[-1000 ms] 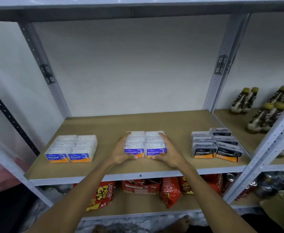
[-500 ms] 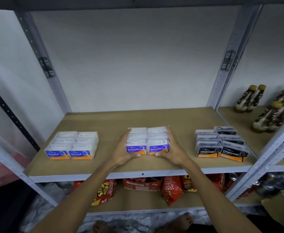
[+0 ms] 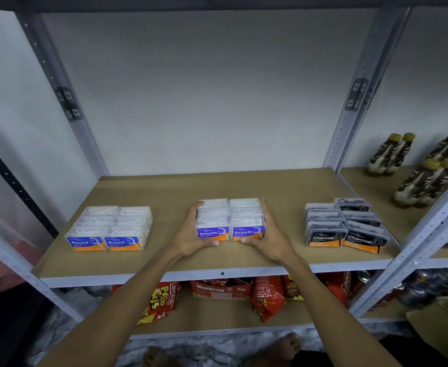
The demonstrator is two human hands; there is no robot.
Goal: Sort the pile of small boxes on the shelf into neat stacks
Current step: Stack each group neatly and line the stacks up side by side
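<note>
Both hands are pressing in on the same block of goods: the left hand [image 3: 194, 238] is lying flat against the left side of the clear plastic boxes with blue and orange "Smooth" labels [image 3: 230, 219], and the right hand [image 3: 269, 238] is mirroring it on the right side. Fingers are stretching along the block's flanks while the thumbs are curling round the front lower corners, so the boxes are being squeezed between two open palms rather than pinched or lifted. That hold reads as a squaring-up: pushing from both sides would be closing any gap between the two columns and lining up the labelled fronts.

Those boxes are sitting between the hands on the brown fibreboard shelf [image 3: 230, 186], near its front edge, in two columns running back from the person.

Well to the left of the left hand, a matching group of clear boxes labelled "Round" [image 3: 111, 229] is standing in two tidy columns, labels facing forward. Well to the right of the right hand, the dark-lidded clear boxes labelled "Charcoal" [image 3: 346, 226] are forming a third group, though its right column is sitting slightly skewed against the left one. Keeping each kind apart, with bare shelf between the groups, seems to be the sorting rule, and the job looks nearly finished; the skewed group is probably what is left to straighten.
</note>
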